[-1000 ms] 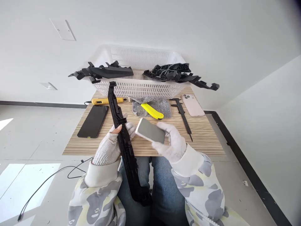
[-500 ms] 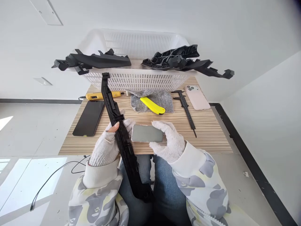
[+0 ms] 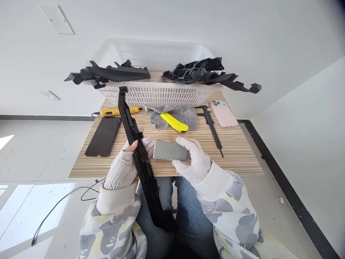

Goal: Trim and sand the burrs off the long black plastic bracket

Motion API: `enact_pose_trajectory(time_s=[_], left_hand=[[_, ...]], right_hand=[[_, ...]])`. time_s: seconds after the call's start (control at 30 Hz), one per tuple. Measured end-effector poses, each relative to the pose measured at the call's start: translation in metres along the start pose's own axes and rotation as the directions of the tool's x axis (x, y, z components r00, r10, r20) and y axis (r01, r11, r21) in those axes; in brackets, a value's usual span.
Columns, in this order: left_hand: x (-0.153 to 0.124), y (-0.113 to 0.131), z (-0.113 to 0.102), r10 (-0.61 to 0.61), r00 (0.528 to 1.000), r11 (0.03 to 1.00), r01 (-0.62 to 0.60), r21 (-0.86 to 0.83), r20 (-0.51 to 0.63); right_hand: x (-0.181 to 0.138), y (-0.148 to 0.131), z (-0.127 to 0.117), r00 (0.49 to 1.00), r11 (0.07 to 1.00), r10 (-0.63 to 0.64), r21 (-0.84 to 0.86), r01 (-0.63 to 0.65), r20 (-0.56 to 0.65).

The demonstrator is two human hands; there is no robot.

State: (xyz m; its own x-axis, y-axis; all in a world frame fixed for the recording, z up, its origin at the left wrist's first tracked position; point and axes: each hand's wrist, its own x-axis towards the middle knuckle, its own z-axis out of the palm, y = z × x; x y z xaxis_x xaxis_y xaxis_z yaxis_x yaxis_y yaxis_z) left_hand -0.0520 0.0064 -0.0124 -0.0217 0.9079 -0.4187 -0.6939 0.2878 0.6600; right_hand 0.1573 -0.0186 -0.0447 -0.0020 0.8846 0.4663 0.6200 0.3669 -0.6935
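My left hand (image 3: 128, 158), in a pale knit glove with the thumb tip bare, is closed round the middle of a long black plastic trim piece (image 3: 145, 169). The piece slants from near the basket down over my lap, its ribbed side facing me. My gloved right hand (image 3: 195, 162) grips the right end of a flat grey rectangular pad (image 3: 169, 150) with pale edges, thumb below and fingers above. The pad is level, just right of my left fingertips, above the front of the table. Whether they touch is hard to see.
A white basket (image 3: 161, 94) with several black trim pieces (image 3: 118, 73) stands behind. On the striped table (image 3: 231, 162) lie a yellow utility knife (image 3: 174, 122) on a grey cloth (image 3: 188, 117), a caliper (image 3: 211, 127), a pink phone (image 3: 225, 114), a black phone (image 3: 104, 136) and a yellow corded tool (image 3: 110, 112).
The pad's left end has shifted slightly right, away from my left fingers. Both hands keep their holds. The whole view has shifted a little.
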Motion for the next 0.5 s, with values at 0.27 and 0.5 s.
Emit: enact_pose_trajectory(time_s=[0.27, 0.5], left_hand=[[-0.0006, 0.0010, 0.0034, 0.014, 1.000, 1.000, -0.013, 0.025, -0.024], [-0.0004, 0.0009, 0.0018, 0.010, 1.000, 0.999, -0.009, 0.033, -0.018]], right_hand=[[-0.0002, 0.0004, 0.0004, 1.000, 0.999, 0.023, -0.033, -0.023, 0.019], [-0.0002, 0.0006, -0.0004, 0.999, 0.999, 0.032, -0.021, -0.032, 0.033]])
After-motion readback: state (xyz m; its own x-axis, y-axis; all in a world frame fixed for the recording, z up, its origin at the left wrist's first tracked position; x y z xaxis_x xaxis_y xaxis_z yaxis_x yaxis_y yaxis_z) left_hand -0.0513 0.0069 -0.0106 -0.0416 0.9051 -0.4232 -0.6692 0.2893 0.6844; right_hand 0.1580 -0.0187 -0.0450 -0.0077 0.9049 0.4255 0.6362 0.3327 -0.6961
